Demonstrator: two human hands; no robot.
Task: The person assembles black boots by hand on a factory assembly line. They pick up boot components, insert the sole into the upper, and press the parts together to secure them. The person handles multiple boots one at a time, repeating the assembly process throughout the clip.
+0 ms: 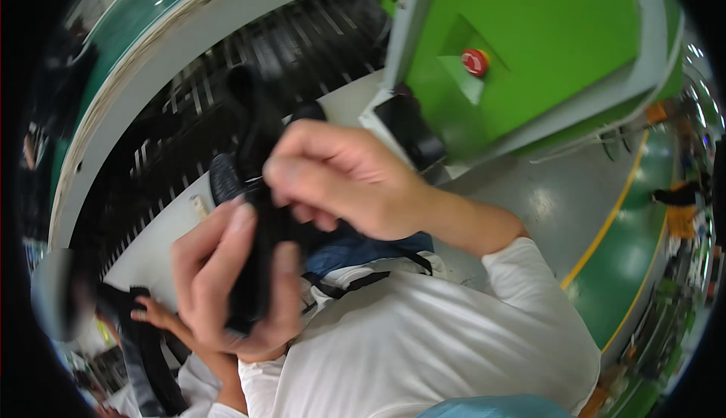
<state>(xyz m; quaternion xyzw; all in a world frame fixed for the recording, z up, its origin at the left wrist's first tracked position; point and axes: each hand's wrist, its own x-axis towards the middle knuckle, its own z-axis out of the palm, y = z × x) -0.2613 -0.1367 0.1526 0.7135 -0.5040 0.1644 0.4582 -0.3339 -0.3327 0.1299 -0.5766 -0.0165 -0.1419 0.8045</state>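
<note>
My left hand (pixel 219 267) is wrapped around a long black piece (pixel 253 267) that looks like footwear with a strap; its exact kind is unclear. A dark loop (pixel 246 96) rises from its far end, and a textured black part (pixel 224 179) shows beside it. Close above, my right hand (pixel 344 180) is closed in a pinch against the piece. A thin bright line shows near those fingertips, too small to name. What the right fingers grip is hidden and blurred.
A curved line with dark slats (pixel 302 36) and a pale rim (pixel 144 240) runs ahead of me. At right stands a green machine (pixel 544 47) with a red stop button (pixel 474 62). At lower left, another person's hand (pixel 155 313) touches a black item (pixel 140 357).
</note>
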